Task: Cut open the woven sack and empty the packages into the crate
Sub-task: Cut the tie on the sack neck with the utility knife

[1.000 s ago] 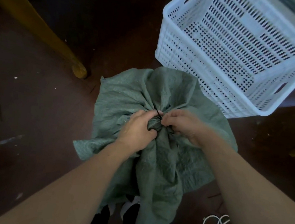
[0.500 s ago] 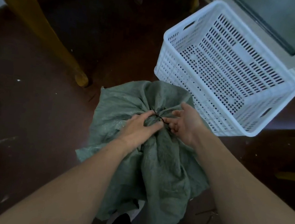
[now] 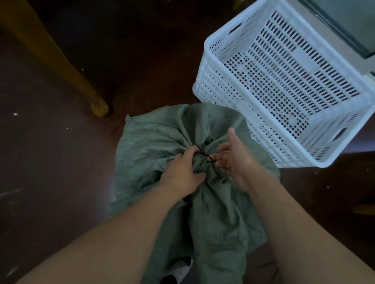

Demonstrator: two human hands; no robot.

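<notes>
Recorder: Sack location?

Observer: On the floor (image 3: pixel 36 170), between the person's forearms, stands the woven sack (image 3: pixel 211 210). Its mouth is bunched and bound by a thin black tie (image 3: pixel 200 154). Just beside it, beyond and to the right, sits the crate (image 3: pixel 212 83), open side up, probably so the contents can be tipped straight in.

Recorder: Hands?

Observer: The left hand (image 3: pixel 182 172) has its fingers curled round the gathered neck at the tie, apparently to hold the bunch steady. The right hand (image 3: pixel 236 162) is spread with the thumb up and fingertips at the tie. It grips nothing I can see. No cutter is in view.

Recorder: Stage?

Observer: Early, by my judgement. The sack is uncut and no packages show.
</notes>
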